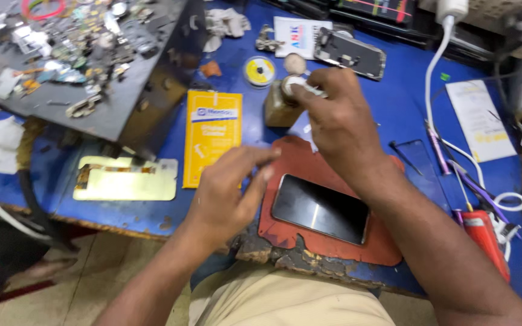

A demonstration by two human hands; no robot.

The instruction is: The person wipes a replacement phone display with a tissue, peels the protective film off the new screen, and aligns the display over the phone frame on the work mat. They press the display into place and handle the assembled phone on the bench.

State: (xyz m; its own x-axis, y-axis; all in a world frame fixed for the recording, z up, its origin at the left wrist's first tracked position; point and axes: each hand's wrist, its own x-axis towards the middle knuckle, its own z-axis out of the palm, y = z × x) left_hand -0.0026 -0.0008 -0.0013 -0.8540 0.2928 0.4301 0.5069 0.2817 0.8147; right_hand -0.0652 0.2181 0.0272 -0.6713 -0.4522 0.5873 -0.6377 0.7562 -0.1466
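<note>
Right hand [333, 115] pinches a white swab [304, 89] at the bottle [280, 102] mouth, apparently wetting it; left hand [228, 193], fingers loosely curled, empty, hovers beside the phone [320, 208] near the worktop's [394, 90] front edge.

Head camera looks steeply down, close over the blue workbench [394, 102].

Blue workbench [394, 102] carries red mat [333, 241], yellow packet [211, 137], gold plate [125, 179].
</note>
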